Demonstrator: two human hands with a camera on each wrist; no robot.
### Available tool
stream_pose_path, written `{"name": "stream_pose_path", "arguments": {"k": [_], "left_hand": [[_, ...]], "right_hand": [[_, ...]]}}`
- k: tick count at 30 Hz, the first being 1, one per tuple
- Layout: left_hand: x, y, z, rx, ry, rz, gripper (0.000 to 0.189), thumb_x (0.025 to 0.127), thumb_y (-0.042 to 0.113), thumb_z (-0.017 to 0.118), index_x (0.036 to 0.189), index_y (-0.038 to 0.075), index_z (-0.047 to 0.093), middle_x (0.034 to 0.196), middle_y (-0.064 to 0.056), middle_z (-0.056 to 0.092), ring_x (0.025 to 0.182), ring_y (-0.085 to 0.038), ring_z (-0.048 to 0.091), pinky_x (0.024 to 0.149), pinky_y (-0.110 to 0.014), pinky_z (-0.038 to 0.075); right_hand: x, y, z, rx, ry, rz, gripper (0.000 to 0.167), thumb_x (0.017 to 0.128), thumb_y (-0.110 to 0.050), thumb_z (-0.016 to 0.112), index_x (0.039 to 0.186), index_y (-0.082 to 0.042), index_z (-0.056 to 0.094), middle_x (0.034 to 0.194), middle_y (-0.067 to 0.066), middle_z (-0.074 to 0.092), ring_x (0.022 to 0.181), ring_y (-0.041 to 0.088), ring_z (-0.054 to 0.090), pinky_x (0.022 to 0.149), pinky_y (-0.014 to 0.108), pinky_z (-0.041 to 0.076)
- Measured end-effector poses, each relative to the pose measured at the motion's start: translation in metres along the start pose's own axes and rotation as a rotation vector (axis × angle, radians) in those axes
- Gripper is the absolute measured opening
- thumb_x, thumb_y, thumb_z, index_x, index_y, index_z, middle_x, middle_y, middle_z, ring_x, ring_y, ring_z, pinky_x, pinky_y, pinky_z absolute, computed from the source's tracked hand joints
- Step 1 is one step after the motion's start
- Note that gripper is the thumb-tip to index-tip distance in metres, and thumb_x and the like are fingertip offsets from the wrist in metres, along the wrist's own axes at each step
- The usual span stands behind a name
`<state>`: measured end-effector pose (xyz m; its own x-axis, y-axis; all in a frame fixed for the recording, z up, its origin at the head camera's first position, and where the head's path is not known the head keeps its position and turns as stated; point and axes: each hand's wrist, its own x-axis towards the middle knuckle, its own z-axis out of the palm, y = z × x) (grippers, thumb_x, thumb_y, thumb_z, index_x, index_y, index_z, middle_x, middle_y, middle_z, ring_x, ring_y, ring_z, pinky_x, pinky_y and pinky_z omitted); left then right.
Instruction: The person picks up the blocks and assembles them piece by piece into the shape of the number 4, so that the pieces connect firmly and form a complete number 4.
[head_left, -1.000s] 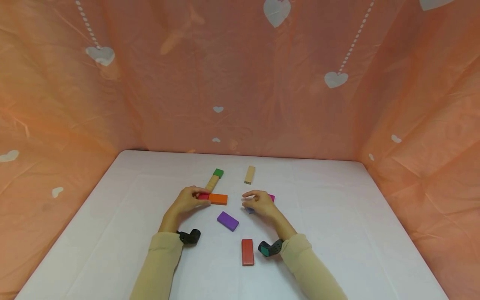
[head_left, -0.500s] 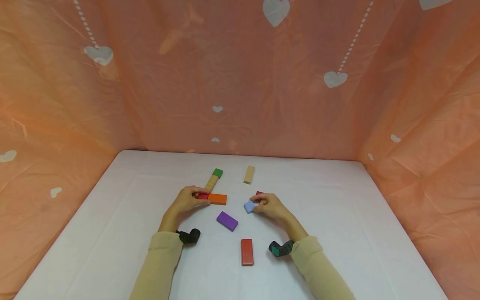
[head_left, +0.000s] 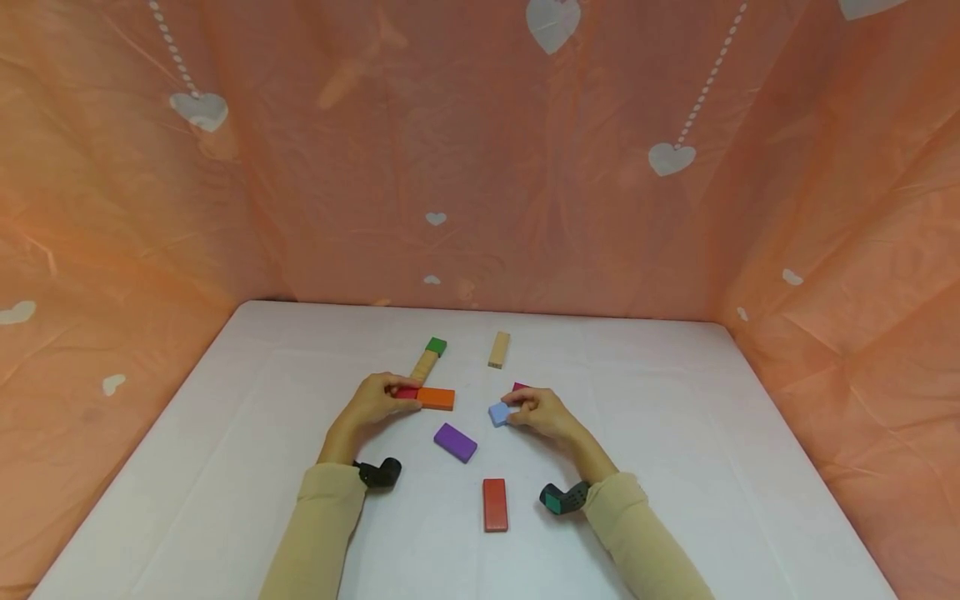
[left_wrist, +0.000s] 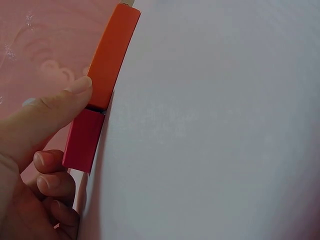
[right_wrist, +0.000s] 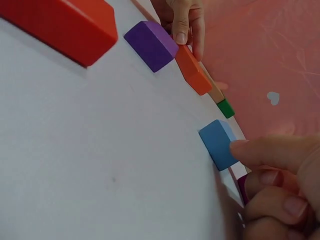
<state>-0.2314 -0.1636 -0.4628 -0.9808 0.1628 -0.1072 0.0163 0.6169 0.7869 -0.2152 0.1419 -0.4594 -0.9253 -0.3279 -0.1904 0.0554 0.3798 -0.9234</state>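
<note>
My left hand (head_left: 378, 400) grips a crimson block (left_wrist: 84, 140) where it meets the end of an orange block (head_left: 437, 398). The thumb tip lies over the orange block's near end. Behind them a plain wooden block (head_left: 424, 365) runs away at a slant, with a green block (head_left: 437, 347) at its far end. On the right, my right hand (head_left: 546, 414) pinches a light blue block (right_wrist: 218, 142) between thumb and index finger, low over the table. A magenta block (head_left: 520, 387) peeks out behind the right hand, mostly hidden.
On the white table (head_left: 675, 400), a purple block (head_left: 455, 442) lies askew between the hands. Nearer is a red block (head_left: 495, 504), and farther back another wooden block (head_left: 498, 349). An orange curtain with hearts (head_left: 480, 167) surrounds the table's back and sides.
The right hand has shifted right from over the light blue block, uncovering it, and now pinches its right side. It covers more of the magenta block. The left hand stays in place.
</note>
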Motion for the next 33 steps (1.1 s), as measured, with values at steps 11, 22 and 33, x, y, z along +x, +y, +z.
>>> {"name": "stream_pose_path", "arguments": {"k": [11, 22, 33], "left_hand": [[-0.001, 0.000, 0.000, -0.015, -0.002, -0.009, 0.036, 0.080, 0.019, 0.078, 0.113, 0.007, 0.071, 0.092, -0.008, 0.055, 0.091, -0.021, 0.045, 0.075, -0.027, 0.035], [0.000, -0.001, 0.001, -0.023, 0.011, -0.008, 0.037, 0.079, 0.019, 0.079, 0.112, 0.006, 0.072, 0.086, -0.007, 0.051, 0.089, -0.020, 0.044, 0.073, -0.027, 0.034], [0.000, -0.001, 0.000, -0.023, 0.002, 0.016, 0.036, 0.080, 0.019, 0.079, 0.113, 0.005, 0.071, 0.084, -0.005, 0.049, 0.086, -0.019, 0.043, 0.071, -0.026, 0.034]], "right_hand": [[0.002, 0.001, 0.005, 0.039, 0.025, 0.027, 0.037, 0.080, 0.002, 0.068, 0.116, 0.010, 0.062, 0.054, -0.009, 0.036, 0.052, 0.003, 0.032, 0.049, 0.015, 0.027], [0.007, 0.002, 0.011, 0.014, 0.065, -0.031, 0.036, 0.078, 0.004, 0.070, 0.112, 0.012, 0.063, 0.052, -0.011, 0.038, 0.050, 0.000, 0.031, 0.048, 0.015, 0.025], [0.009, 0.000, 0.014, -0.001, 0.090, 0.017, 0.034, 0.078, 0.001, 0.071, 0.111, 0.007, 0.066, 0.055, -0.008, 0.037, 0.052, 0.004, 0.031, 0.048, 0.016, 0.026]]}}
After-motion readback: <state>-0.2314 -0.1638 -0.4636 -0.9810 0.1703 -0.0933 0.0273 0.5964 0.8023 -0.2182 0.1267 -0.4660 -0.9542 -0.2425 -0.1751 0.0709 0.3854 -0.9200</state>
